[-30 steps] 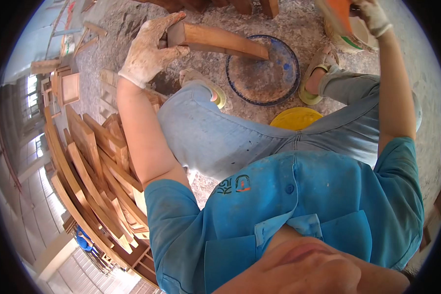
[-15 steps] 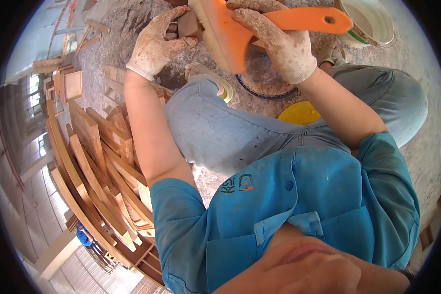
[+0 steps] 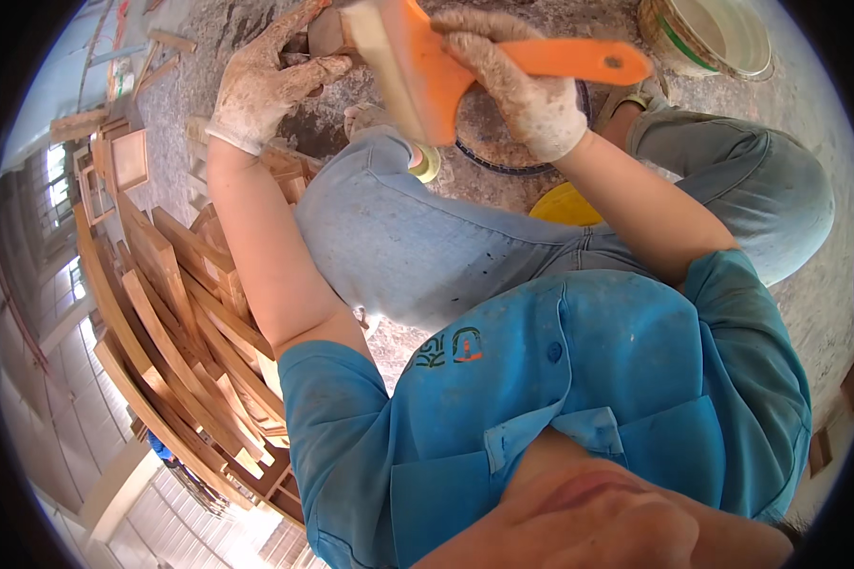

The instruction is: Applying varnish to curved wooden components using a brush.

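In my gloved right hand (image 3: 522, 85) is a wide brush (image 3: 422, 66) with an orange handle and pale bristles. The thumb and fingers grip it near its broad head. The bristles face left, close to the end of a wooden piece (image 3: 328, 34). My left hand (image 3: 266, 81), in a dirty white glove, has its thumb and fingers on either side of that wooden end. The piece runs out of sight at the top edge. Below the brush and my right hand, a round container with a dark rim (image 3: 503, 171) is partly hidden.
A pale bucket (image 3: 716, 38) with a green band stands at the upper right. Something round and yellow (image 3: 560, 204) lies between my legs. Many curved wooden parts (image 3: 180, 322) are stacked at my left, with wooden frames (image 3: 128, 159) farther off. My knees flank the work area.
Both hands have shifted left and slightly up in the picture, along with the brush and the wooden piece. The whole view has shifted a little too. Both grips look the same.
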Demonstrator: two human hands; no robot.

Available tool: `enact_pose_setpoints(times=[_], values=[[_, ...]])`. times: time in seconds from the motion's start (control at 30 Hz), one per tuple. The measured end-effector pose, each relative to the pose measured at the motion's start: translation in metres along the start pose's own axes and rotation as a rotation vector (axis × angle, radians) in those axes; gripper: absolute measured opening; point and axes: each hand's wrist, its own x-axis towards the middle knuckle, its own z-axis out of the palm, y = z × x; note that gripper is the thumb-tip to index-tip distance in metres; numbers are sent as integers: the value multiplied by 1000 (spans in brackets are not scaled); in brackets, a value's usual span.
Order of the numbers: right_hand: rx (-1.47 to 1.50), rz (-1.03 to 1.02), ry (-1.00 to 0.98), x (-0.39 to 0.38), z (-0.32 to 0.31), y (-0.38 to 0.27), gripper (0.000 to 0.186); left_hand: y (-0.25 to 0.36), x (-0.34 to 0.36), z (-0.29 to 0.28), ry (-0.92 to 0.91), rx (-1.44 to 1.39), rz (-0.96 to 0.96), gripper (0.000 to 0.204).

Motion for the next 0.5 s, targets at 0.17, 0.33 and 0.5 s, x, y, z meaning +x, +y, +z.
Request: enact_pose_setpoints(times=[0.17,0.33,0.5], values=[[-466,174,228,-19,-129,110,26,-22,5,-10,3,67,-85,55],[-898,420,393,-20,-180,140,31,-39,4,-17,201,-1,-315,46],[-800,543,329,4,-132,99,28,-39,8,-16,164,-35,-332,44]])
